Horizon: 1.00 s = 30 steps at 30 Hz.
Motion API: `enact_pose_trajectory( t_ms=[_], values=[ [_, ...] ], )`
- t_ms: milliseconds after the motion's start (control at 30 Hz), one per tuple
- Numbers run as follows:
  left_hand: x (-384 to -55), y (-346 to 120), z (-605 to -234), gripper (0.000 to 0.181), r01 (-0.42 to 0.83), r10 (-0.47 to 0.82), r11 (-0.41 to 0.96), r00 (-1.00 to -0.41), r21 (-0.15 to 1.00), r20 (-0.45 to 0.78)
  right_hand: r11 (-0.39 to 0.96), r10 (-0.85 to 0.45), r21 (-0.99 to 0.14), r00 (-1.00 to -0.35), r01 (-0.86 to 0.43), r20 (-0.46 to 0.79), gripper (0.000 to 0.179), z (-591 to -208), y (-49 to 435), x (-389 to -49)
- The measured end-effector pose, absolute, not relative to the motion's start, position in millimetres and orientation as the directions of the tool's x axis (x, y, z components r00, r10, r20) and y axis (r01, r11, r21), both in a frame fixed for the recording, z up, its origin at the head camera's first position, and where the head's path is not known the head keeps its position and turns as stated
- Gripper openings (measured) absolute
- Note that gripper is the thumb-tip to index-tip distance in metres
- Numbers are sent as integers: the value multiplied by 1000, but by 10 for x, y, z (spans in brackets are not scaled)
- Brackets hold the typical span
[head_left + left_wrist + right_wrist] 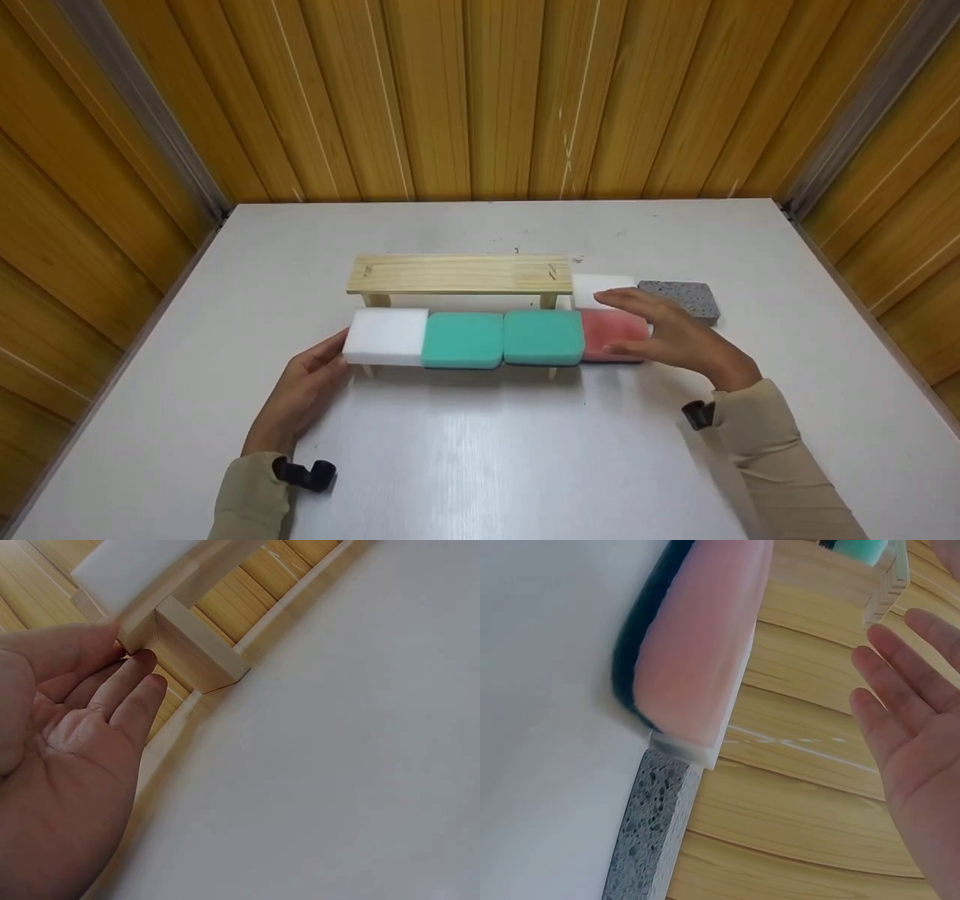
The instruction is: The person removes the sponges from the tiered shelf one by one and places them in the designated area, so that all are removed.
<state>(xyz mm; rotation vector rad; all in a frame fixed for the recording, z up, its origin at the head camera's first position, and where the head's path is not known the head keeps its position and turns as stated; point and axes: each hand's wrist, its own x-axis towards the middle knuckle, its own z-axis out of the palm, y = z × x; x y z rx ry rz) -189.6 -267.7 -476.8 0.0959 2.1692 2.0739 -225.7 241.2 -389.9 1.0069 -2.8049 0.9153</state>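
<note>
At the left end of a small wooden bench (202, 652), my left hand (304, 386) touches the end with thumb and fingertips, fingers fairly straight. On that bench lie a white sponge (385, 336) and two green sponges, one in the middle (463, 340) and one at the right (543, 337). Beyond its right end a red sponge (697, 645) with a dark scouring layer rests on the table. My right hand (679, 334) hovers around the red sponge with spread fingers; in the right wrist view its fingers are apart from everything.
Behind the sponge row stands a second wooden bench (459, 274). Another white sponge (604, 286) lies behind the red one, beside a grey pumice stone (649, 825). Wood-patterned walls (502, 97) border the white table (465, 465) at the back and sides.
</note>
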Motion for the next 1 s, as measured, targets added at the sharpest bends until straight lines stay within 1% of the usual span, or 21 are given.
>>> enact_pose_trajectory(
  t_ms=[167,433,500,733,933,1000],
  values=[
    [-1880,-2681,-4759,64,-62,147,29,-987,998,-66,605,-592,-511,-774,-610,223,63,-3893,2324,-2244],
    [-1881,-2697,-4750,66,-65,159,18,-985,998,-67,531,-656,-490,-702,-691,279,66,-3916,2161,-2269],
    [-1885,-2701,-4752,67,-69,162,10,-984,998,-70,526,-663,-488,-695,-697,278,67,-3931,2129,-2269],
    [-1892,-2693,-4754,64,-60,159,20,-985,998,-63,538,-660,-534,-720,-652,213,70,-3966,2033,-2258],
    [-1880,-2677,-4753,65,-59,160,32,-985,998,-63,562,-665,-520,-725,-644,180,73,-3986,1973,-2259],
    [-1873,-2675,-4757,64,-67,158,11,-985,998,-68,568,-666,-514,-726,-643,172,75,-3990,1962,-2256]
  ],
)
